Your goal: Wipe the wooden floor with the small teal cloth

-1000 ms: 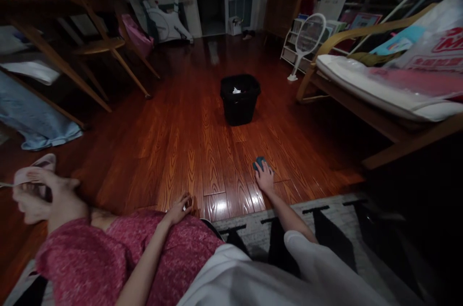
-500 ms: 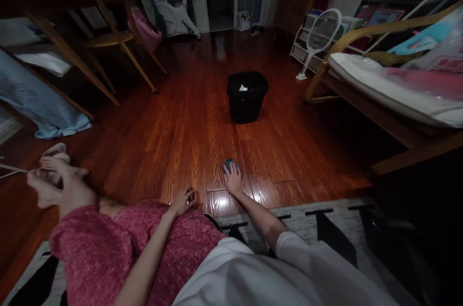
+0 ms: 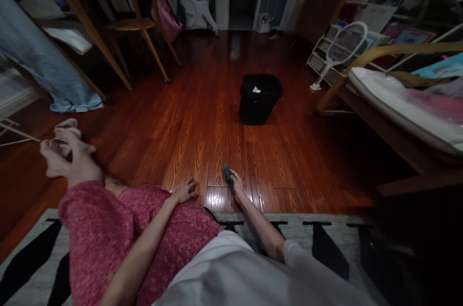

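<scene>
My right hand (image 3: pixel 237 185) grips a dark teal cloth (image 3: pixel 227 174), seemingly folded, just above or at the wooden floor (image 3: pixel 202 151). The cloth shows edge-on, so its underside and most of its spread are hidden. Fingers loosely bent and apart, my left hand (image 3: pixel 185 191) rests by the edge of the red patterned clothing (image 3: pixel 144 219) over my legs, holding nothing that I can see. Ahead of the right hand stands a black bin (image 3: pixel 258 103) with a scrap of white paper (image 3: pixel 256 89) inside.
A grey and black rug (image 3: pixel 325 243) lies beneath me. On the right is a wooden armchair (image 3: pixel 405 108) with a pale cushion, plus a white racket-shaped object (image 3: pixel 345 43). To the left are a wooden chair (image 3: pixel 135 24) and blue fabric (image 3: pixel 54 64). An exercise bike (image 3: pixel 197 9) stands behind.
My right hand has turned onto its side, tilting the cloth from flat on the floor to edge-on. The view has shifted slightly left; the left hand stays about where it was.
</scene>
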Available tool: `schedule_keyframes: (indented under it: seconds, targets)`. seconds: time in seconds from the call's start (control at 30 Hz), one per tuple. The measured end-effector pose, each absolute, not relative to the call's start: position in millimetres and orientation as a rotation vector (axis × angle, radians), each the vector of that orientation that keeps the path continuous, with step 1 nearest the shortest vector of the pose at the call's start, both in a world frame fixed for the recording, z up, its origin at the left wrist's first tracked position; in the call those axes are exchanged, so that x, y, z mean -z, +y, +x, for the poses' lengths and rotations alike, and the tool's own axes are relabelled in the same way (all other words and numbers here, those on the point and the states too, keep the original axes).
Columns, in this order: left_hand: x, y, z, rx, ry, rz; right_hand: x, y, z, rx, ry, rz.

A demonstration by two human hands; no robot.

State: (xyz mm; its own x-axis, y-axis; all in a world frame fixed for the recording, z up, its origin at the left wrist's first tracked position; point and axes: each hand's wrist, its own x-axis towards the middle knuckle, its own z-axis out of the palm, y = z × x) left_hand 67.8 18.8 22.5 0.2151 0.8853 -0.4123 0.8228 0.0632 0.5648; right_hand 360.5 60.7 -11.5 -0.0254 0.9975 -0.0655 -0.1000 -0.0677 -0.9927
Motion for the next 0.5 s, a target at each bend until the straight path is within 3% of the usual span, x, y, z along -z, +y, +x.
schedule_keyframes:
  seconds: [0.23,0.5]
  targets:
    - [-23.0,18.8,70.4,-0.098,1.617,1.747,-37.3,50.4,359.7,-1.815,-0.586,-0.747]
    - [-28.4,17.1,70.7,-0.060,1.605,1.781,-101.3,34.5,355.4,-1.943,-0.353,-0.649]
